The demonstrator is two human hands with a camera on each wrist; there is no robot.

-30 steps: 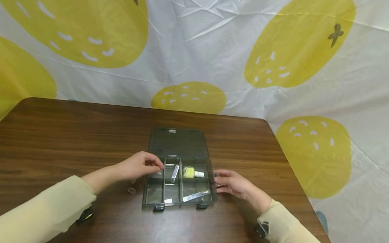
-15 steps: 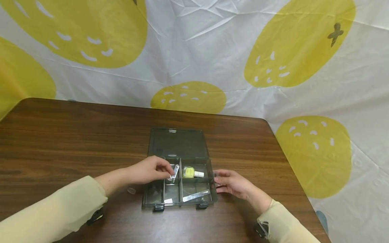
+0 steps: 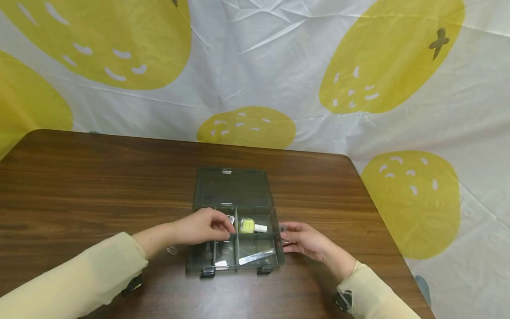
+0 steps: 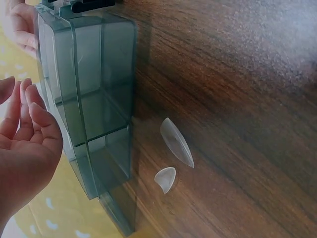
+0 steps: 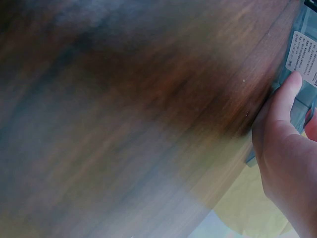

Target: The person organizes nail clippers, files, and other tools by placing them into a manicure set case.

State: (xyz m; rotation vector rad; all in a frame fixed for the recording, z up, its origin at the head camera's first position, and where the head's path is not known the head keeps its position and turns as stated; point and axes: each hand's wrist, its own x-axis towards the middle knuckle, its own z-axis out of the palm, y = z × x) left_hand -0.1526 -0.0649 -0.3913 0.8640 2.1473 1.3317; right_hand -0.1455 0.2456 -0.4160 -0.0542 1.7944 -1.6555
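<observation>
Head view is evenly lit and pretty sharp, soft light from above, only faint shadows under my arms on the table [image 3: 79,177]. The backdrop's straight lines bow a bit toward the edges, wide-angle stuff. Left wrist view is bright, the wood grain crisp mid-frame with a pale sheen top right; my left hand [image 4: 25,144] is soft up close. Right wrist view is dim and smeary, mostly blurred wood, darkest top left.

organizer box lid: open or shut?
Open. The lid lies flat on the table behind the box, so the compartments show, one holding a yellow bottle.
</observation>
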